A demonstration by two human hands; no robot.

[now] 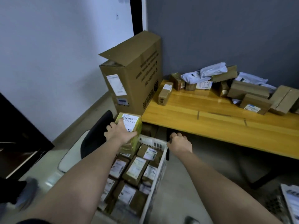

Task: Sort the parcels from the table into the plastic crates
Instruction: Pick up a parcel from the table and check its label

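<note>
My left hand (pixel 119 131) grips a yellow-green parcel (pixel 131 122) with a white barcode label, holding it above the far end of a white plastic crate (pixel 159 168). The crate stands on the floor and is packed with several brown labelled boxes. Right of the crate's far corner hovers my right hand (pixel 179 142), fingers loosely curled and holding nothing. On the wooden table (pixel 210 120) lie more parcels: a small brown box (pixel 165 93) near its left end and a heap of cardboard boxes and grey mailer bags (pixel 226 83) against the wall.
A tall open cardboard carton (pixel 134 78) stands in the corner left of the table. A black chair back (pixel 97 135) sits just left of the crate. A second crate (pixel 289 204) with white packets shows at the bottom right. A dark cabinet is at far left.
</note>
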